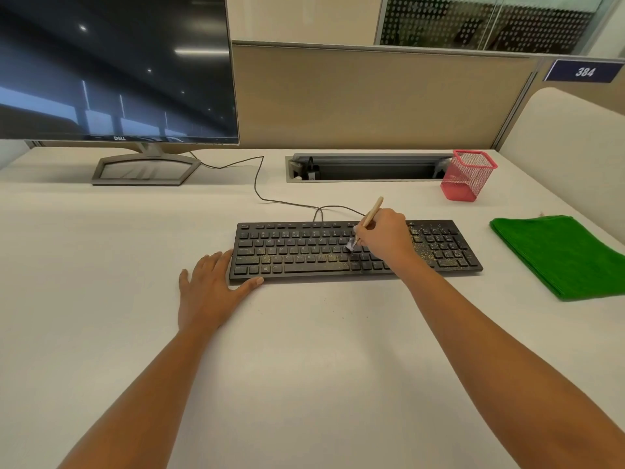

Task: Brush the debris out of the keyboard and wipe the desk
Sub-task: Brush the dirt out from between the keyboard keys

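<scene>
A black keyboard (304,252) lies on the white desk (304,350), speckled with yellowish debris along its lower rows and around the number pad. My right hand (385,236) grips a small wooden-handled brush (373,211), whose pale bristles touch the keys right of centre. My left hand (209,292) lies flat on the desk against the keyboard's left end, thumb along its front edge. A folded green cloth (558,255) rests on the desk to the right of the keyboard.
A Dell monitor (115,69) on a grey stand sits at the back left. The keyboard cable (260,184) runs toward it. A pink mesh pen holder (468,176) stands beside an open cable tray (368,167). Partition walls close the back and right.
</scene>
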The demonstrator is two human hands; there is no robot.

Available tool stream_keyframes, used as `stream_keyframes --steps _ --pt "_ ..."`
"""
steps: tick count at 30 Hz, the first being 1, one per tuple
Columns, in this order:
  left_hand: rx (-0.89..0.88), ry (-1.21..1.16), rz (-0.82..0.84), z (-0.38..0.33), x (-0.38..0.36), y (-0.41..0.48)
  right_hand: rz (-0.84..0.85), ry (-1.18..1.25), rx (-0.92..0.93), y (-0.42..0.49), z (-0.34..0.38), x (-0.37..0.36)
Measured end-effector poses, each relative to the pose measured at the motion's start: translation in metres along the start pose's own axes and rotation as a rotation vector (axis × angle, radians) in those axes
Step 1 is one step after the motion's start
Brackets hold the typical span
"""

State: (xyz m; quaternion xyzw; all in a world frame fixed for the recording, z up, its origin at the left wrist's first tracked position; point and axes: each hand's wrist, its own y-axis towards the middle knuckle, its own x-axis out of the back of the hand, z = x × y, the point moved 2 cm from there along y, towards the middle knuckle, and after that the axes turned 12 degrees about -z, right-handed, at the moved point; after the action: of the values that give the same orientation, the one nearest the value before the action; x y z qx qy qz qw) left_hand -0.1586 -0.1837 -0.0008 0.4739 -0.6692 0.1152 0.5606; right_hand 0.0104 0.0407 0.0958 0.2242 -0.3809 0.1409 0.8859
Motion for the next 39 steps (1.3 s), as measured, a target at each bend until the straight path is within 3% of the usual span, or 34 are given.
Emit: stream_keyframes --steps 5,8,11,20,27,34,36,39 --pt "0.005 0.001 0.003 0.001 -0.001 0.000 0.146 0.142 -0.097 0.002 -0.002 0.003" --pt "0.007 -0.012 0.008 0.000 -0.001 0.001 0.040 0.176 -0.107 0.005 -0.005 0.009" --pt "0.011 -0.003 0.010 0.000 -0.001 0.001 -0.042 0.038 0.002 0.003 -0.005 0.010" --pt "0.008 0.010 0.013 0.003 -0.003 0.001 0.300 0.063 0.036 -0.001 0.009 0.009" --pt "0.016 0.005 0.021 0.003 -0.004 0.001 0.109 0.051 0.068 0.000 0.010 0.009" --pt "0.009 0.007 0.009 0.001 -0.002 0.001 0.369 0.088 -0.018 -0.005 0.009 0.011" --pt "0.013 0.007 0.013 0.002 -0.002 0.001 0.336 0.138 -0.050 0.000 0.011 0.012" --pt "0.014 0.011 0.012 0.002 -0.002 0.001 0.130 0.136 -0.042 0.008 0.009 0.014"
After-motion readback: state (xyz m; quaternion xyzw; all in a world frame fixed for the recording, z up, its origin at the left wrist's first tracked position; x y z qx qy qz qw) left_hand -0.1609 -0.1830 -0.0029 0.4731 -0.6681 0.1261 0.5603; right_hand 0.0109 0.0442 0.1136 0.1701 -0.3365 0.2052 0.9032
